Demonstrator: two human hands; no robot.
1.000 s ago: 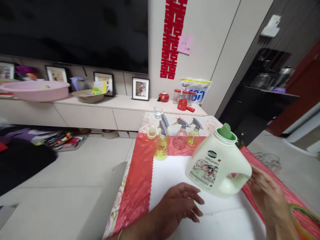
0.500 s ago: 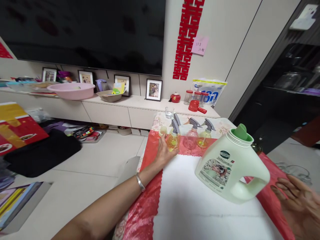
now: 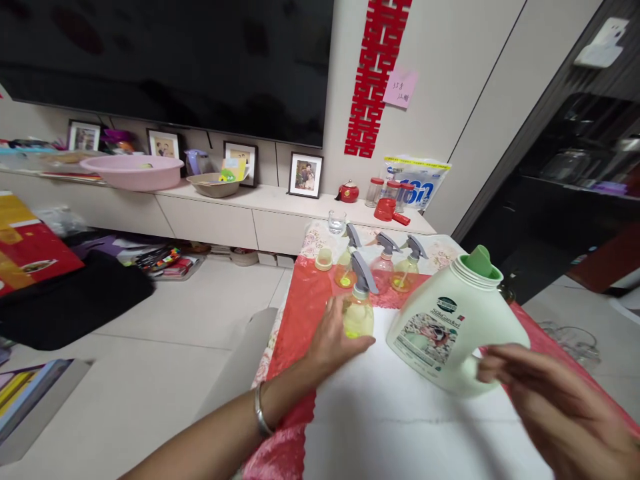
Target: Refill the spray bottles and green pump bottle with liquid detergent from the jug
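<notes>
My left hand [image 3: 333,343] is wrapped round the yellowish clear body of a spray bottle [image 3: 359,312] with a grey trigger head, at the near edge of the red cloth. Behind it stand a pink spray bottle [image 3: 383,267] and more yellowish ones, one of them a spray bottle [image 3: 406,270] on the right. A large pale green jug [image 3: 425,337] rests on the white sheet, its green neck uncapped. My right hand [image 3: 555,393], blurred, is in front of the jug's handle with fingers bent; I cannot tell whether it touches. A pale green cap [image 3: 323,260] sits at the left.
The table bears a red cloth [image 3: 295,313] and a white sheet [image 3: 400,440]. A glass cup [image 3: 337,221] stands at its far edge. Beyond, the long cabinet [image 3: 215,217] holds red-lidded jars, a red scoop [image 3: 386,210], frames and a pink basin [image 3: 135,172].
My left hand has drawn a spray bottle from the row toward me onto the white sheet's edge. My right hand has moved left to the jug's handle. The view has shifted slightly.
</notes>
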